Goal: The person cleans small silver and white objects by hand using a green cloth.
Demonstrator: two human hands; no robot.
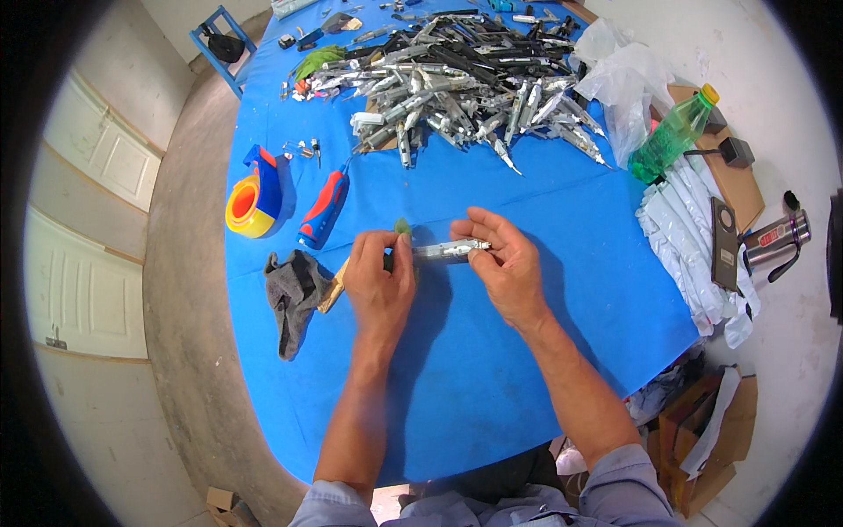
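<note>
A slim, clear-bodied device with white inner parts (451,250) lies crosswise between my hands, above the blue table cover. The thumb and fingertips of my left hand (380,270) pinch its left end, which they mostly hide. A small green piece (402,227), too little seen to name, sticks up by those fingertips. At the device's narrow right tip is my right hand (504,263), its thumb against the tip and the other fingers loosely spread. A tan, flat strip (334,288) shows beside my left hand, partly covered by it. Next to that rests a crumpled grey cloth (294,296).
A large heap of similar devices (454,92) covers the table's far part. At left are a tape dispenser (250,204) and a red-and-blue corded tool (323,207). Along the right stand a green bottle (672,135), white plastic packets (678,244), a dark phone-like device (724,244) and a steel flask (777,238).
</note>
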